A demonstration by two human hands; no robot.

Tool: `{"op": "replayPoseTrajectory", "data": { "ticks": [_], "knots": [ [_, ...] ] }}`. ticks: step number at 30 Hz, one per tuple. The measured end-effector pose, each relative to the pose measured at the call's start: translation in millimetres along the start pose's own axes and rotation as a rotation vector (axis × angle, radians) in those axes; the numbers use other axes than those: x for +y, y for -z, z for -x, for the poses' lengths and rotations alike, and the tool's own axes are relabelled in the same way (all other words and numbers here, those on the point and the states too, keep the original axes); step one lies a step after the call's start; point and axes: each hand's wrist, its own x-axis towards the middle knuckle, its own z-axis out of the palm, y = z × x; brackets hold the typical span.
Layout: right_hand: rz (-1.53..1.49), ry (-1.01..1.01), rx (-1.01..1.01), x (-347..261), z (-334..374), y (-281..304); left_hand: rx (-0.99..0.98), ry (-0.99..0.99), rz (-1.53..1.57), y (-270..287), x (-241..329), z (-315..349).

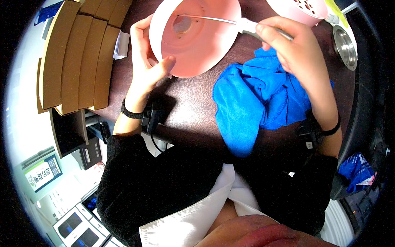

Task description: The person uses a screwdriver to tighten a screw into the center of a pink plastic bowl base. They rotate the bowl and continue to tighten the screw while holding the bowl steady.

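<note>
Your left hand [145, 68] is closed on the pink bowl-shaped part [201, 45], thumb over the lower left of its rim and fingers spread up along its outer side. The gap between thumb and fingers is only as wide as the wall they clasp, and the part is tilted so that you look into its hollow.

Your right hand [295, 49] is closed around the screwdriver-like tool [249, 27], your thumb pressed along its pale grey handle and your index finger curled over the back. Its thin metal shaft points left into the hollow, the tip at the round spot [182, 24] in the bottom; whether it touches there, you cannot tell from this view.

The part is above the dark brown table [193, 105], up at the far side. A crumpled blue cloth [251, 92] lies below your right hand. Farther right are a pink piece with holes [302, 9] and a round metal dish [345, 48].
</note>
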Motion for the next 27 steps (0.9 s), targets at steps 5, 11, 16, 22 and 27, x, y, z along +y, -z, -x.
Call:
{"op": "replayPoseTrajectory", "data": {
  "ticks": [5,11,16,22,27],
  "knots": [
    [0.047,0.158,0.075,11.2,-8.0,-0.1,-0.005,0.009,-0.005,-0.9,3.8,-1.9],
    [0.510,0.534,0.191,-7.5,5.0,-3.5,-0.008,-0.011,-0.071,1.3,3.7,0.3],
    [0.703,0.585,0.193,-20.3,21.8,-15.1,-0.007,-0.017,-0.071,0.5,1.4,-0.1],
    [0.589,0.594,0.206,-19.5,21.7,-14.2,-0.012,-0.038,-0.106,-1.5,2.9,-0.9],
    [0.502,0.387,0.105,-16.2,20.0,-6.6,0.061,0.070,0.054,0.8,2.1,-0.2]
  ]
}}
